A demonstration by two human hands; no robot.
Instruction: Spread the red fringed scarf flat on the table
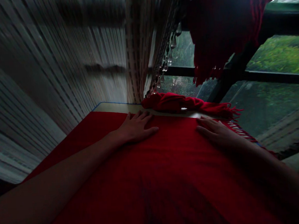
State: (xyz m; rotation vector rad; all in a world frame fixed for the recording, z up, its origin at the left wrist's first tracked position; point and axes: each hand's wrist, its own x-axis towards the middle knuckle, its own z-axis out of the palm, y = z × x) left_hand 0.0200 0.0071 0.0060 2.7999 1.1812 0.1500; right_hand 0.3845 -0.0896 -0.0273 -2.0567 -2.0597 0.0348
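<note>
A red cloth (154, 173) with fringe on its right end lies spread over a pale board with a blue edge (112, 105). My left hand (136, 126) rests flat on the cloth near its far edge, fingers spread and thumb pointing right. Further right, my right hand (214, 129) also lies flat on the cloth, close to the fringed end, its fingers stretched out. Neither hand grips anything. Beyond the hands, a bunched red scarf with fringe (174, 102) lies along the far edge of the board.
Striped, sheer string curtains (104, 60) hang on the left, with a strand of clear beads (169, 57) beside them. Dark red fringed fabric (218, 34) hangs at the upper right. Behind it a dark-framed window (278, 76) shows greenery. The light is dim.
</note>
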